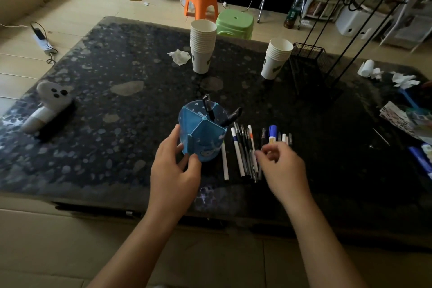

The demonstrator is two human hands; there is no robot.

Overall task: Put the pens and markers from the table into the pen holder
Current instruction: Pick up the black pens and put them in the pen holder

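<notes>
Pen holder (203,132), blue and round with dividers splitting it into compartments, stood upright on the dark speckled counter (121,110) just ahead of the left hand (174,168). That hand cupped its near wall, thumb on the front and fingers curled round the left side, so it was closed on the holder. Two dark markers (210,109) already stood in the far compartments, one near the middle and one leaning out over the right rim.

Just beside the holder, ahead of the right hand (281,166), lay a row of pens (243,149) side by side, roughly parallel and pointing away from the person: white barrels, dark barrels, one white with an orange band. A blue-capped marker (272,132) lay a little further right with a few short ones next to it. The right hand hovered over the near ends of these, fingers loosely bent and apart, holding nothing that could be seen.

Well beyond both hands stood two stacks of paper cups (203,47), with a crumpled tissue (179,56) left of the taller stack and a black wire rack (311,54) right of the shorter. Far off to the left hand's side lay a white ghost-shaped toy (52,98)
</notes>
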